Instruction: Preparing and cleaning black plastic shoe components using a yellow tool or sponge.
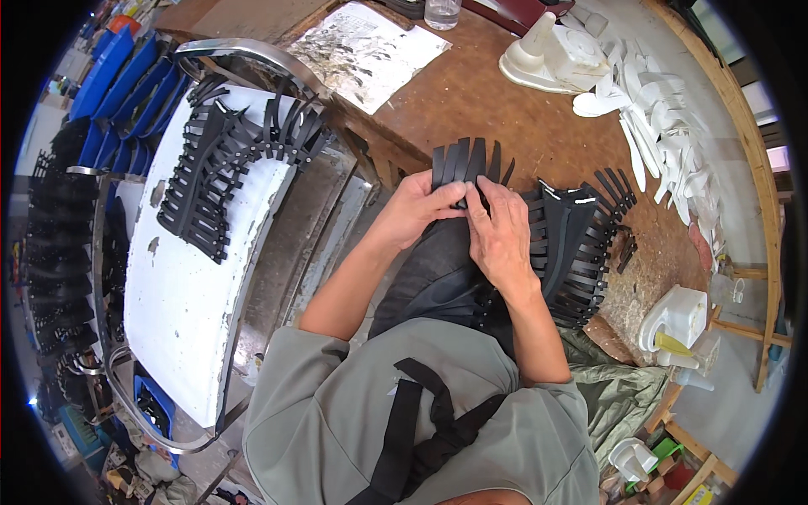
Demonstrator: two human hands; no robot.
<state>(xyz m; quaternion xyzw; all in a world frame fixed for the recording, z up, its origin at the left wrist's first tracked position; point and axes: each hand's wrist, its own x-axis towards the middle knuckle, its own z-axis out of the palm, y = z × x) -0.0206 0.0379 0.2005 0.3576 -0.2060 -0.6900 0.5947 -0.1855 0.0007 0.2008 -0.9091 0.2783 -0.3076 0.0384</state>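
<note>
A black strappy piece, cut into several flat strips that fan upward, is held over my lap. My left hand grips its lower left part, thumb on top. My right hand pinches it just beside, and the two thumbs nearly meet. Whatever lies under the fingertips is hidden. Right of my right hand, a similar black strappy piece with white-edged tips and many side strips lies at the table's edge.
More black strappy pieces lie on a white board at left, inside a metal frame. On the brown table are a stained paper sheet, a white tape-dispenser-like container and white sole-shaped pieces. Blue bins stand at far left.
</note>
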